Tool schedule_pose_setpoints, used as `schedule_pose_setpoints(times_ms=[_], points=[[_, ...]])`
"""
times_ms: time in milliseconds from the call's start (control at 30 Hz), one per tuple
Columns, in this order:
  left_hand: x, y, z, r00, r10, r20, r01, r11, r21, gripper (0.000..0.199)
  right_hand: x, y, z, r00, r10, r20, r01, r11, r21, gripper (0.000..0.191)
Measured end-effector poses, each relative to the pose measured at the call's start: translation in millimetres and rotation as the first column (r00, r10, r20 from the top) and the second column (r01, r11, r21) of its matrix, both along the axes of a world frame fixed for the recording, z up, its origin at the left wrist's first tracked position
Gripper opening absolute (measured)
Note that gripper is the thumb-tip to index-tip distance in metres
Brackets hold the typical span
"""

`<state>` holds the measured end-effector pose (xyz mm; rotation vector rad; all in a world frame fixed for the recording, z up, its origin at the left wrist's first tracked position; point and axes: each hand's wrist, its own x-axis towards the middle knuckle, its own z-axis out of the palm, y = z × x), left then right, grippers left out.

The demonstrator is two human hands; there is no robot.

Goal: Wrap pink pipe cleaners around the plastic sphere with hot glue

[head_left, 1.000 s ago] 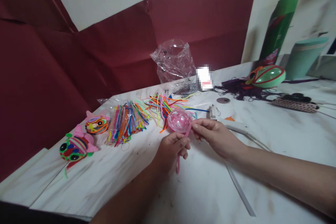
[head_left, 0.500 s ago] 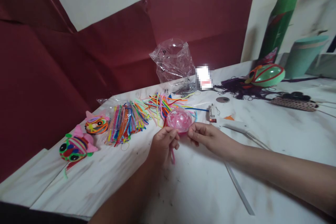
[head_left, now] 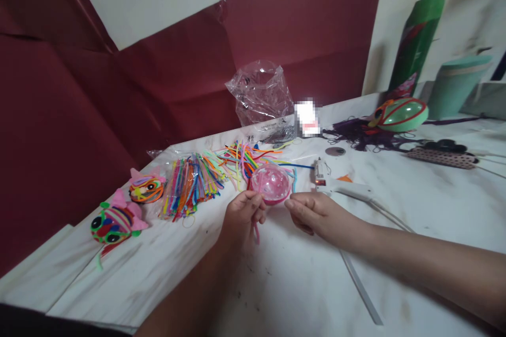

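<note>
Right hand is drawn off bowl, hold unclear | pink strip is pinched by left hand, likely for steadiness

At the left hand the round shell looks like clear glossy plastic and the strip soft and fuzzy, while beyond the right hand sit a smooth plastic glue gun and, further off, a crinkled, shiny plastic bag.

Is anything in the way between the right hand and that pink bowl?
Nothing visible is. The right hand is right beside the pink bowl, though whether they touch is unclear; the left hand is at its other side.
</note>
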<state>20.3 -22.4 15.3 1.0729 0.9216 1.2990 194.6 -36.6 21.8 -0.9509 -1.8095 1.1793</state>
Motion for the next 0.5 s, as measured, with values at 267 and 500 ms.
schedule_pose_setpoints(times_ms=[267, 500], points=[[-0.1, -1.0, 0.4, 1.0, -0.013, -0.002, 0.013, 1.0, -0.002, 0.028, -1.2, -0.4, -2.5, 0.992, 0.094, 0.087, -0.1, 0.993, 0.07, 0.031], [3.2, -3.7, -4.6, 0.995, -0.103, -0.006, 0.103, 0.994, -0.045, 0.031, 5.6, 19.5, -0.5, 0.944, -0.214, -0.251, 0.217, 0.976, -0.019, 0.039]])
